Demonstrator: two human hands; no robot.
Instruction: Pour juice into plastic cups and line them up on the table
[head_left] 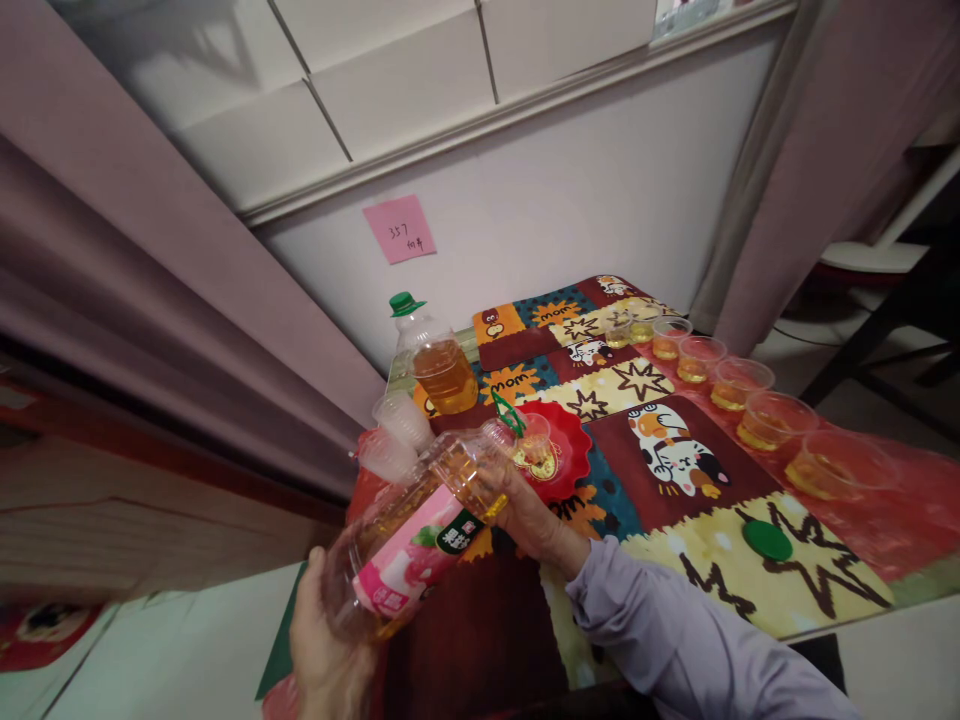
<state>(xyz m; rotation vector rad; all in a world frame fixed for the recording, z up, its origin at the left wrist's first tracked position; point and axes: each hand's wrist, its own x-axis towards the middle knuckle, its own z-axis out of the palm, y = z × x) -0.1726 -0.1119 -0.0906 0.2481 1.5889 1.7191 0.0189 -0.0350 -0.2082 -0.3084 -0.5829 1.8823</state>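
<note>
A large clear plastic bottle (416, 560) with a pink label and amber liquid inside lies tilted between my hands. Its base rests in my left hand (322, 640), whose fingers curl round the lower side. My right hand (532, 510) grips it near the neck end, with the fingers partly hidden behind the bottle. That end points at a clear plastic cup (535, 432) on a red scalloped plate (576, 455). A green loop (509, 413) shows beside the mouth, which is hard to make out. Whether liquid is flowing I cannot tell.
Several clear cups (739, 385) with amber liquid line the table's right side. A green cap (767, 540) lies near the front. Behind the bottle stand stacked clear cups (401, 425) and a green-capped jug (448, 378). A wall rises at the back, with a curtain (225, 300) on the left.
</note>
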